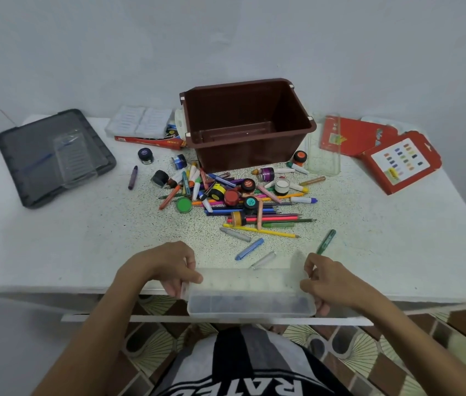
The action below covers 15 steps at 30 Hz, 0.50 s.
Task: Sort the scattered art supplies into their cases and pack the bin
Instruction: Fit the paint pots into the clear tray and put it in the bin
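The 2 hands hold a long clear plastic case [250,298] at the white worktop's [83,238] near edge: left hand [168,270] pinching its left end, right hand [329,281] its right. Beyond, a heap of pens, crayons and paint pots [237,195] lies before the brown plastic bin [243,155]. The black-and-white shirt [231,367] reads "RATE".

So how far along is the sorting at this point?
Barely started. Nothing looks done: the bin is empty and the pens, crayons and paint pots lie in a pile in front of it. In hand: the left hand and right hand hold a clear case by its ends at the table edge. Left: all the sorting, then packing the bin.
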### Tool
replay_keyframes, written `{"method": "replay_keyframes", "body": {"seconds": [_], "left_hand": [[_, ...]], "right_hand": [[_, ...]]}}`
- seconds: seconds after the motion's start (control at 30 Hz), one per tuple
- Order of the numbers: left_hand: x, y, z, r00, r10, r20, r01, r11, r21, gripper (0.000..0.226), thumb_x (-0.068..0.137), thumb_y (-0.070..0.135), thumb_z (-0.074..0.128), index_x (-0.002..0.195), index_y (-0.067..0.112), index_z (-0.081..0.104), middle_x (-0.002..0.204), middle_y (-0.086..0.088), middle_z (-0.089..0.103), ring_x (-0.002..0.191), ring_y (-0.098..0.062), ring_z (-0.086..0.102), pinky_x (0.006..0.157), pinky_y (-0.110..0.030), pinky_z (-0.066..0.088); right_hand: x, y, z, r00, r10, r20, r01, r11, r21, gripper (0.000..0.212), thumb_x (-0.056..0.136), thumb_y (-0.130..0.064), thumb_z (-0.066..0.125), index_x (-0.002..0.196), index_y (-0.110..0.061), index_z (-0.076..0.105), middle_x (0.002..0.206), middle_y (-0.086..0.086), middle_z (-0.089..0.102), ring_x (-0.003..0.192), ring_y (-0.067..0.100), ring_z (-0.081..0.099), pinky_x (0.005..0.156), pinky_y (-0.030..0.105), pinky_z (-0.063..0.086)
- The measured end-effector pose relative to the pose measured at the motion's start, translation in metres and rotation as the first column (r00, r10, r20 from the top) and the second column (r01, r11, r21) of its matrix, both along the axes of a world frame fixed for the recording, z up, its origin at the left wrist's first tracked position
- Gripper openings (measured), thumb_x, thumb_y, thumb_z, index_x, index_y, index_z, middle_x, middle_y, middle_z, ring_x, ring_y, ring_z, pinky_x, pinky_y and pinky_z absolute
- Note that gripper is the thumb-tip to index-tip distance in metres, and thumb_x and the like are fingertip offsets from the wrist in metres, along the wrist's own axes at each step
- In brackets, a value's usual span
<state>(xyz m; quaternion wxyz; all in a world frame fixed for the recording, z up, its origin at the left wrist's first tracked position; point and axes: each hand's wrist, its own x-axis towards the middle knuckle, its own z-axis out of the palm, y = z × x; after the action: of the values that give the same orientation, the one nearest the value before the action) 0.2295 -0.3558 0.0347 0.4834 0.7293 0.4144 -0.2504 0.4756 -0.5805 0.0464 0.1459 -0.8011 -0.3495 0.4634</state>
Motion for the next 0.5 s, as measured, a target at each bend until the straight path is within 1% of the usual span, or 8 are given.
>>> {"method": "replay_keyframes", "body": {"seconds": [0.07, 0.17, 0.2, 0.37, 0.43, 0.5], "left_hand": [[0.002, -0.002, -0.002, 1.0, -0.002, 0.002, 0.002, 1.0, 0.009, 0.024, 0.085, 0.021, 0.077, 0.088, 0.006, 0.059, 0.081, -0.021, 0.073, 0.062, -0.025, 0.072, 0.056, -0.029, 0.057], [0.006, 0.0, -0.003, 0.996, 0.066, 0.06, -0.07, 0.995, 0.069, 0.021, 0.087, 0.019, 0.075, 0.086, 0.007, 0.057, 0.084, -0.019, 0.072, 0.056, -0.021, 0.07, 0.052, -0.027, 0.056], [0.007, 0.002, -0.004, 0.992, 0.09, 0.084, -0.098, 0.99, 0.098, 0.022, 0.087, 0.02, 0.075, 0.085, 0.008, 0.057, 0.084, -0.017, 0.072, 0.054, -0.019, 0.07, 0.051, -0.026, 0.055], [0.017, 0.014, -0.011, 0.976, 0.144, 0.166, -0.186, 0.945, 0.269, 0.025, 0.087, 0.031, 0.073, 0.086, 0.011, 0.058, 0.076, -0.01, 0.07, 0.047, -0.011, 0.065, 0.047, -0.023, 0.053], [0.02, 0.019, -0.014, 0.968, 0.16, 0.195, -0.217, 0.922, 0.321, 0.026, 0.087, 0.035, 0.073, 0.084, 0.014, 0.058, 0.07, -0.007, 0.07, 0.047, -0.009, 0.064, 0.047, -0.022, 0.052], [0.024, 0.023, -0.018, 0.96, 0.169, 0.223, -0.242, 0.901, 0.36, 0.027, 0.087, 0.038, 0.073, 0.083, 0.015, 0.059, 0.067, -0.006, 0.07, 0.049, -0.01, 0.065, 0.048, -0.024, 0.054]], "right_hand": [[0.0, 0.001, -0.003, 1.0, -0.015, 0.002, 0.015, 1.0, -0.016, 0.018, 0.088, -0.012, 0.057, 0.1, -0.006, 0.045, 0.076, 0.023, 0.068, 0.055, 0.034, 0.069, 0.061, 0.048, 0.059], [0.002, 0.007, -0.006, 0.997, -0.066, 0.041, 0.065, 0.998, 0.027, 0.016, 0.089, -0.011, 0.058, 0.099, -0.008, 0.047, 0.076, 0.018, 0.07, 0.054, 0.029, 0.07, 0.052, 0.036, 0.056], [0.003, 0.008, -0.006, 0.995, -0.087, 0.05, 0.084, 0.995, 0.046, 0.015, 0.089, -0.011, 0.058, 0.099, -0.009, 0.047, 0.075, 0.017, 0.07, 0.053, 0.028, 0.07, 0.051, 0.034, 0.055], [0.01, 0.02, -0.009, 0.982, -0.177, 0.07, 0.166, 0.976, 0.141, 0.012, 0.088, -0.008, 0.058, 0.099, -0.01, 0.053, 0.065, 0.013, 0.071, 0.054, 0.026, 0.069, 0.067, 0.04, 0.06], [0.014, 0.027, -0.008, 0.973, -0.218, 0.077, 0.202, 0.964, 0.174, 0.012, 0.089, -0.007, 0.058, 0.1, -0.01, 0.055, 0.066, 0.012, 0.071, 0.053, 0.025, 0.07, 0.069, 0.042, 0.06], [0.017, 0.033, -0.007, 0.967, -0.244, 0.077, 0.225, 0.955, 0.194, 0.012, 0.09, -0.006, 0.058, 0.101, -0.009, 0.056, 0.07, 0.013, 0.071, 0.053, 0.025, 0.07, 0.066, 0.041, 0.061]]}}
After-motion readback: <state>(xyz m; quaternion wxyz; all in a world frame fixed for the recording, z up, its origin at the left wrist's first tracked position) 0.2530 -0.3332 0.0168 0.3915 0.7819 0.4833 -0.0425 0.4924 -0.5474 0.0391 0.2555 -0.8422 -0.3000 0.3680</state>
